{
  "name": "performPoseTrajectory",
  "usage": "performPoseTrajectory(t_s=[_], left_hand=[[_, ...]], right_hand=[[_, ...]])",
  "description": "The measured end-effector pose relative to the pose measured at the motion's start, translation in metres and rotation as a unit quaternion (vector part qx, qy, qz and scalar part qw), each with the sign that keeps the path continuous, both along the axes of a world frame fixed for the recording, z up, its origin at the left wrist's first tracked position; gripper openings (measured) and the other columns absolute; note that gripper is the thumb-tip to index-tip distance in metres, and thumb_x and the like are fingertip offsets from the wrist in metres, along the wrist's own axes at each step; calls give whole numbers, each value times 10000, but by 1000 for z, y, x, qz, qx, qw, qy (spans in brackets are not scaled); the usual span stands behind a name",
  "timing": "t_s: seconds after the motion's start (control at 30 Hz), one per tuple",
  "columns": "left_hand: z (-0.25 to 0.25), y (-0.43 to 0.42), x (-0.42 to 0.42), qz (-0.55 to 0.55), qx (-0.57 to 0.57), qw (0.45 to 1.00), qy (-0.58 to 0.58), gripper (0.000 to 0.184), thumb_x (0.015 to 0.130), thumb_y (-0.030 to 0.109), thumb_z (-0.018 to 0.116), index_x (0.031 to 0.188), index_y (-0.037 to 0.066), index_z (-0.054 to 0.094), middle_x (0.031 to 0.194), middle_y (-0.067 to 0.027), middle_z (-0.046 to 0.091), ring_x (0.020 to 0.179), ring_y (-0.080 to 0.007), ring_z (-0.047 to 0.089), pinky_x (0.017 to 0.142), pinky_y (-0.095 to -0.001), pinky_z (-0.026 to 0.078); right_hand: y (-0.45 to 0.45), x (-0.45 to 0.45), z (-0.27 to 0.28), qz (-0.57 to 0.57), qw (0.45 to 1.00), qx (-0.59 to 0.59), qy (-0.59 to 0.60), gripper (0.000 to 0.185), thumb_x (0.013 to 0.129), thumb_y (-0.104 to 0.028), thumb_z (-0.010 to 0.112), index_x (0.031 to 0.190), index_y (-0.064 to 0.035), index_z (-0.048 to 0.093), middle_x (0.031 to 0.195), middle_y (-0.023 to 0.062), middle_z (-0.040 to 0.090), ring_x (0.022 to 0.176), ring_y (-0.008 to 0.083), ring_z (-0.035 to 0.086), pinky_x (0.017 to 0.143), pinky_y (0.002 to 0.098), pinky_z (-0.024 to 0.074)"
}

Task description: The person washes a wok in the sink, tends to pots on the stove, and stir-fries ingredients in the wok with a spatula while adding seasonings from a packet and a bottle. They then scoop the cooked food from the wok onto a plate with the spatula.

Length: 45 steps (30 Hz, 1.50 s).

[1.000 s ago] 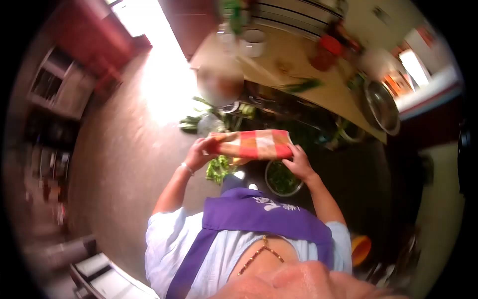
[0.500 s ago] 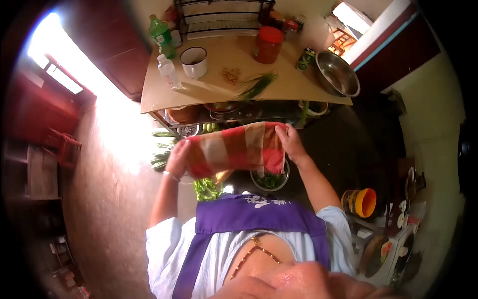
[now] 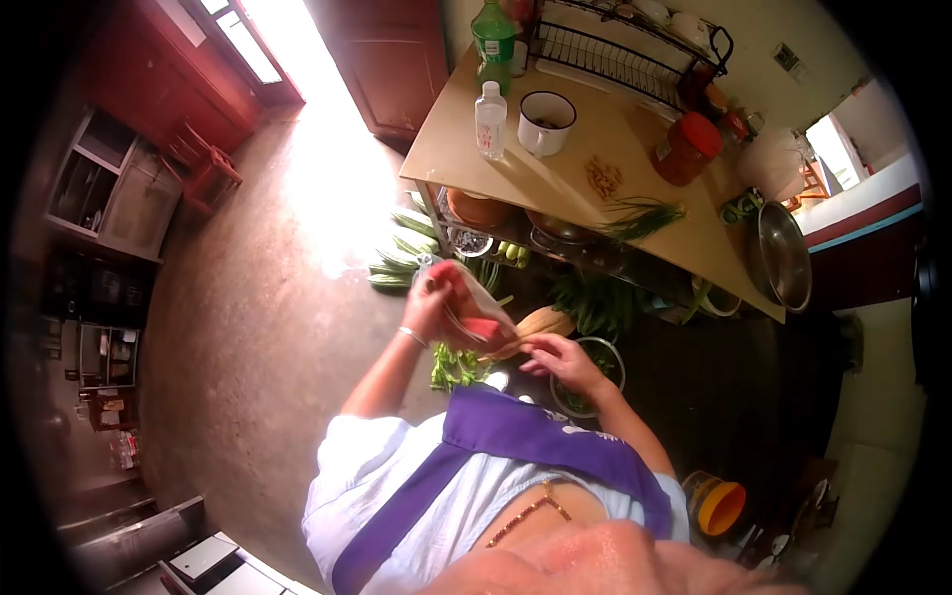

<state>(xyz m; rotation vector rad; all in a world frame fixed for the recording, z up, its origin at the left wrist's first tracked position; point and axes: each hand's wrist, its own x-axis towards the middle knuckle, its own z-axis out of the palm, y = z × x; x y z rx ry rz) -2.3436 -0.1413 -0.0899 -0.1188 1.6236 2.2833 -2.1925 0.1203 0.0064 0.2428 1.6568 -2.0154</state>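
Observation:
A red-and-white checked cloth (image 3: 474, 302) hangs bunched and folded in front of my body, over the floor. My left hand (image 3: 426, 309) is closed around its left end, and a bracelet circles that wrist. At the cloth's lower right end, the fingertips of my right hand (image 3: 563, 363) pinch its edge. Below and behind the hands are a pale orange elongated squash (image 3: 545, 323), leafy greens (image 3: 454, 367) and a bowl of cut greens (image 3: 605, 357), which my right hand partly covers.
The table (image 3: 565, 188) ahead bears a white mug (image 3: 545, 124), a clear bottle (image 3: 490, 124), a green bottle (image 3: 493, 45), a red-lidded jar (image 3: 684, 149), scallions (image 3: 645, 223) and a metal basin (image 3: 783, 256). Striped green gourds (image 3: 407, 243) lie by its left leg. A yellow bucket (image 3: 719, 506) stands at right.
The cloth was stretched wide between both hands; now it is folded and bunched, with the hands closer together. My view has turned to the right.

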Motion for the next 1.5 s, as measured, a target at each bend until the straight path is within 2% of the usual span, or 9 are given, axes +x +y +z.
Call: performPoseTrajectory(t_s=[0.13, 0.27, 0.4, 0.63, 0.7, 0.93, 1.2, 1.4, 1.5], left_hand=[[67, -13, -86, 67, -372, 899, 223, 421, 854, -7, 495, 1268, 68, 470, 1213, -156, 562, 1078, -264, 572, 874, -349, 488], [66, -5, -184, 34, -428, 754, 496, 433, 835, 31, 536, 1263, 83, 494, 1252, -152, 538, 1187, -288, 499, 982, -376, 412], [60, 8, -227, -212, -715, 577, 334, 530, 757, 371, 653, 1248, 200, 547, 1454, -151, 301, 1375, -382, 165, 1118, -471, 173], [5, 82, -259, -171, -731, 639, 167, 784, 810, 702, 355, 1435, 237, 266, 1528, -95, 130, 1394, -398, 35, 1059, -637, 28], [-18, 91, -288, -133, -828, 541, 63, 721, 841, 625, 375, 1414, 196, 291, 1483, -109, 202, 1347, -363, 145, 1052, -582, 114], [-24, 141, -327, -40, -698, 615, 365, 544, 859, 476, 392, 1303, 162, 392, 1340, -131, 340, 1223, -357, 293, 987, -530, 235], [-156, 158, -34, -233, -477, 685, 500, 362, 880, 306, 412, 1177, 124, 508, 1176, -155, 498, 1082, -350, 462, 912, -472, 375], [-187, 213, 298, -679, -220, 258, 651, 265, 895, 179, 427, 1082, 95, 594, 1054, -174, 616, 977, -344, 588, 855, -428, 479], [-146, 240, 443, -810, -162, 366, 428, 410, 880, 336, 485, 1154, 39, 556, 1154, -194, 558, 1116, -327, 524, 964, -394, 393]], right_hand=[[54, 62, -87, -122, 944, 278, 133, 234, 880, -111, 604, 1084, -6, 558, 887, 57, 618, 752, 98, 589, 649, 232, 493], [75, 151, -137, -204, 925, 321, 13, 186, 854, -119, 621, 995, -3, 586, 795, 68, 625, 702, 128, 601, 635, 261, 488], [68, 235, -154, -227, 886, 398, -69, 221, 818, -160, 647, 978, -11, 611, 797, 129, 658, 729, 213, 644, 682, 325, 510], [33, 345, -136, -199, 855, 418, -234, 320, 798, -277, 654, 990, -22, 622, 891, 157, 672, 852, 255, 660, 732, 357, 514], [36, 449, -244, -203, 854, 441, -186, 293, 801, -327, 627, 939, -70, 652, 897, 142, 667, 858, 273, 655, 759, 380, 512], [-53, 480, -203, -142, 831, 472, -259, 255, 832, -307, 509, 897, -116, 665, 880, 135, 653, 843, 299, 633, 726, 411, 511], [-125, 504, -179, -430, 766, 375, -298, 269, 846, -308, 504, 920, -97, 652, 904, 149, 649, 846, 351, 614, 734, 434, 497], [-246, 627, -241, -478, 714, 449, -246, 278, 823, -313, 543, 839, -57, 647, 850, 167, 651, 835, 365, 612, 745, 451, 488], [-311, 679, -239, -601, 632, 374, -315, 294, 822, -308, 537, 777, -36, 639, 838, 172, 648, 820, 371, 606, 738, 460, 483]])
